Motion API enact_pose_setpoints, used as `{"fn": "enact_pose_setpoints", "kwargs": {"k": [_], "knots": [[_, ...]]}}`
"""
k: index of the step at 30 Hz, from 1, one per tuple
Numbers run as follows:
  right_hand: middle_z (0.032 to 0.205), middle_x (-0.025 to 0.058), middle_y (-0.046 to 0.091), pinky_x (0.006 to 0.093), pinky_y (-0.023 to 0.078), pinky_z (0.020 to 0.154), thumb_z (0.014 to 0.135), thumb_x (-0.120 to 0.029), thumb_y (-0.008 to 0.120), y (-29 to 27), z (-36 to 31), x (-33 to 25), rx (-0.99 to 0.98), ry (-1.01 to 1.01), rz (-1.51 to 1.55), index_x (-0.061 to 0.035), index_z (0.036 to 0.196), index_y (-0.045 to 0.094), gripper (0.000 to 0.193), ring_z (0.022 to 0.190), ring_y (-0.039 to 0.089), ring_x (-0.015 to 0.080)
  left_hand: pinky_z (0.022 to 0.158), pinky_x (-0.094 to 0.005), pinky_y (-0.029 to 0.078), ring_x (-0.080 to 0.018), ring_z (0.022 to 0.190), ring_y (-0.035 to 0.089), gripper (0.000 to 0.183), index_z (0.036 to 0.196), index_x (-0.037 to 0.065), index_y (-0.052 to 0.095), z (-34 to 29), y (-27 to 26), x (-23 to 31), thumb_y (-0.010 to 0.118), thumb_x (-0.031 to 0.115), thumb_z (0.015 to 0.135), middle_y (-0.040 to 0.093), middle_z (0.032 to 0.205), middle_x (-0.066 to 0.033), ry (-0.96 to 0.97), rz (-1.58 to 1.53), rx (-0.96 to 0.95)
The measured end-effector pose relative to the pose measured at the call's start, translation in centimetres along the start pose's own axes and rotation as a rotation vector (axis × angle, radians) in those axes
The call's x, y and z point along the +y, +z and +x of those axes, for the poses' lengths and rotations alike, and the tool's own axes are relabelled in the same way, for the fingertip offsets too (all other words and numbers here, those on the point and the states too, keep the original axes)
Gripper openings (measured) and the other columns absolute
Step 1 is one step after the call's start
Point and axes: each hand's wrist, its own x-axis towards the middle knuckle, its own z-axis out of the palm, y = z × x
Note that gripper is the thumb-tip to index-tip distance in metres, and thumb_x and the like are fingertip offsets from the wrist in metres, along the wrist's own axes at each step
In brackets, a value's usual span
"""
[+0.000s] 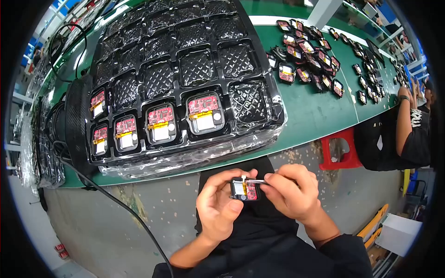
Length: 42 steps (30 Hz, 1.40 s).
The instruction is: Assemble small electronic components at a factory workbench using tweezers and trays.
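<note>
Over my lap, my left hand (218,206) grips a small black device housing (244,198) by its edges. Inside it show a red circuit board, a silver-white block and a yellow flex strip, with a small pale tab standing up at the far side. My right hand (295,191) pinches slim metal tweezers (256,181), their tip at the housing's far edge near the yellow strip. Whether the tip grips the strip is too small to tell. Beyond my hands, a black moulded tray (185,92) carries several similar housings (205,112) in its near and left pockets.
The tray rests on a stack wrapped in clear plastic (194,157) on a green table (306,118). Loose housings (308,55) lie in piles to the right. A black cable (125,208) hangs at left. A red stool (340,150) and a seated co-worker (394,129) are at right.
</note>
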Motion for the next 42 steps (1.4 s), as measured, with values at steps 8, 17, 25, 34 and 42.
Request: {"fn": "enact_pose_setpoints", "kwargs": {"k": [8,17,25,34,42], "knots": [[0.088,0.0042,0.065,0.0282,0.043,0.047,0.073,-0.008,0.089,-0.1,-0.1,-0.1,0.027,-0.163,-0.185,-0.0033,0.101,0.076,0.031,0.056,0.056,0.0149,0.109,-0.0453,0.051,-0.0365,0.127,0.062,0.058,0.138,-0.010,0.050,-0.6,-0.1,0.1,0.078,0.014,0.093,0.059,0.136,-0.0239,-0.079,-0.041,0.007],[0.083,0.0050,0.067,0.0297,0.047,0.048,0.074,-0.007,0.087,0.0,0.0,-0.1,0.013,-0.017,0.012,-0.0048,0.094,0.076,0.023,0.059,0.063,0.0170,0.107,-0.0438,0.052,-0.0358,0.127,0.062,0.056,0.138,-0.010,0.053,-0.4,-0.8,0.0,0.078,0.012,0.093,0.047,0.144,-0.0199,-0.026,0.048,-0.030],[0.084,0.0050,0.067,0.0303,0.049,0.049,0.074,-0.006,0.087,-0.2,-0.1,-0.4,-0.044,0.062,0.016,-0.0059,0.092,0.076,0.021,0.060,0.064,0.0175,0.106,-0.0426,0.053,-0.0359,0.128,0.061,0.053,0.137,-0.011,0.053,-0.6,-0.7,0.3,0.077,0.008,0.093,0.045,0.146,-0.0200,-0.028,0.068,-0.048],[0.083,0.0058,0.066,0.0301,0.049,0.049,0.079,-0.005,0.085,0.7,-0.8,-0.8,0.037,0.122,0.037,-0.0049,0.091,0.076,0.016,0.058,0.063,0.0180,0.106,-0.0418,0.053,-0.0341,0.131,0.059,0.052,0.138,-0.012,0.053,-0.7,-0.2,0.6,0.075,0.004,0.094,0.045,0.146,-0.0194,-0.059,0.082,-0.017],[0.084,0.0066,0.065,0.0305,0.050,0.049,0.079,-0.005,0.085,0.7,-0.9,-0.9,0.063,0.086,-0.056,-0.0029,0.093,0.075,0.017,0.059,0.063,0.0188,0.112,-0.0454,0.051,-0.0374,0.134,0.056,0.052,0.140,-0.014,0.053,-0.6,0.5,1.0,0.073,-0.003,0.093,0.045,0.146,-0.0195,-0.066,0.114,-0.006]]}}
